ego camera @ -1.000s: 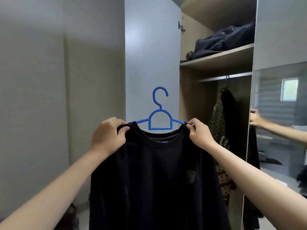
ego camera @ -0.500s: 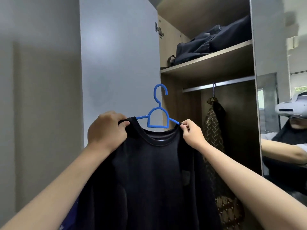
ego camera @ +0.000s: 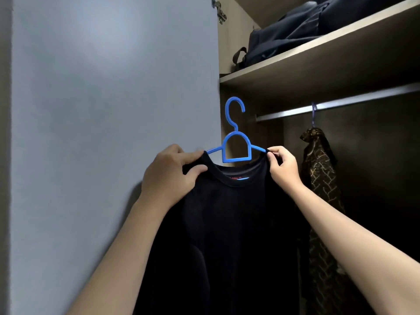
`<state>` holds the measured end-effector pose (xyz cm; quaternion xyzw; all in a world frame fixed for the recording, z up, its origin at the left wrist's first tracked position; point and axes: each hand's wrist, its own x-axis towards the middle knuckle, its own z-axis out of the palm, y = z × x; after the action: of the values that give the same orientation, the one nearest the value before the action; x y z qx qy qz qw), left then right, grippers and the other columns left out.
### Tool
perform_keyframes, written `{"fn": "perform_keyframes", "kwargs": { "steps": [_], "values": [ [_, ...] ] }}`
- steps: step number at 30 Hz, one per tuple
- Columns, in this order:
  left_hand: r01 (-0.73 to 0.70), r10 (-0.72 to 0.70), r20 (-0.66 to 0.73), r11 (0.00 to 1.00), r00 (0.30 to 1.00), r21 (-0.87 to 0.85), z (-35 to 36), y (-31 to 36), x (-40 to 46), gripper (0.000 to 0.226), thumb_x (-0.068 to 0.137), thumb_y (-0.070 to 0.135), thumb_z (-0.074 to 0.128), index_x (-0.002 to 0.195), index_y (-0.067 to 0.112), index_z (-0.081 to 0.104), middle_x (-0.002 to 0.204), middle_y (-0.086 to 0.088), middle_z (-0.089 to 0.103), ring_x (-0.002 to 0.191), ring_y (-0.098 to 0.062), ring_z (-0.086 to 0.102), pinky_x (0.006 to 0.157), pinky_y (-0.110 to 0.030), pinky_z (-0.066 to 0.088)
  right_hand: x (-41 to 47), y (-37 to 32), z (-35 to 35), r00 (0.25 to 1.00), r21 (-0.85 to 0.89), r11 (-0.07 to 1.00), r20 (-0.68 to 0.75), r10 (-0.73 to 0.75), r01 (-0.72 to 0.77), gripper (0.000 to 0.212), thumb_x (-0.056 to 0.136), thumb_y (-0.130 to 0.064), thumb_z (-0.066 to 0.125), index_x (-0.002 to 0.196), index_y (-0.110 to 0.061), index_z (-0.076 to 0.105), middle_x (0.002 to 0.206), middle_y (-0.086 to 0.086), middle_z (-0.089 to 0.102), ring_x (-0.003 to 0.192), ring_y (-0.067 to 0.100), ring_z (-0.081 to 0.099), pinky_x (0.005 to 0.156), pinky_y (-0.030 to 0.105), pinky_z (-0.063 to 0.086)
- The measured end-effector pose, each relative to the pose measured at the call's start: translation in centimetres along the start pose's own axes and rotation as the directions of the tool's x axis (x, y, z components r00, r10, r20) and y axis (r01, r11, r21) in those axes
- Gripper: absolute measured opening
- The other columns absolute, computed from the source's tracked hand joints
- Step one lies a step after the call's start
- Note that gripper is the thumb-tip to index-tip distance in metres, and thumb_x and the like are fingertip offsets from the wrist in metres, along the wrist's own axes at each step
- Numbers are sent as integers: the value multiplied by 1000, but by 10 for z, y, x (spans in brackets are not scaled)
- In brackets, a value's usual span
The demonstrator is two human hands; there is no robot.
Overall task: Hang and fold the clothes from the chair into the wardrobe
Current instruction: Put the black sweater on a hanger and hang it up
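A black shirt [ego camera: 229,223] hangs on a blue plastic hanger [ego camera: 236,142] that I hold up in front of the open wardrobe. My left hand [ego camera: 170,176] grips the shirt's left shoulder over the hanger arm. My right hand [ego camera: 283,167] pinches the right shoulder at the hanger's other end. The hanger's hook points up, below and left of the metal rail [ego camera: 341,105]. The chair is out of sight.
The grey wardrobe door [ego camera: 109,110] stands open on the left. A patterned dark garment [ego camera: 318,178] hangs on the rail to the right. A dark blue bag [ego camera: 284,35] lies on the wooden shelf [ego camera: 318,55] above the rail.
The view has moved closer to the wardrobe and turned right; the mirror door has left the frame. Both hands keep their hold on the shirt, which now sits nearer the rail.
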<state>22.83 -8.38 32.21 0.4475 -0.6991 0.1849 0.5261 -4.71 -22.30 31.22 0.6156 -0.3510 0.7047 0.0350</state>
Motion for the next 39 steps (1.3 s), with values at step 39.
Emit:
{"fn": "perform_keyframes", "kwargs": {
  "steps": [39],
  "values": [
    [-295,174,268,798,948,525,194,48,165,97,76,57,67,151,29,12,126,-5,32,104,-22,52,74,-33,45,174,208,4,974,56,995,-208,91,-81,17,93,-2,54,104,6,63,103,22,65,96,26,57,78,19,35]
  ]
}}
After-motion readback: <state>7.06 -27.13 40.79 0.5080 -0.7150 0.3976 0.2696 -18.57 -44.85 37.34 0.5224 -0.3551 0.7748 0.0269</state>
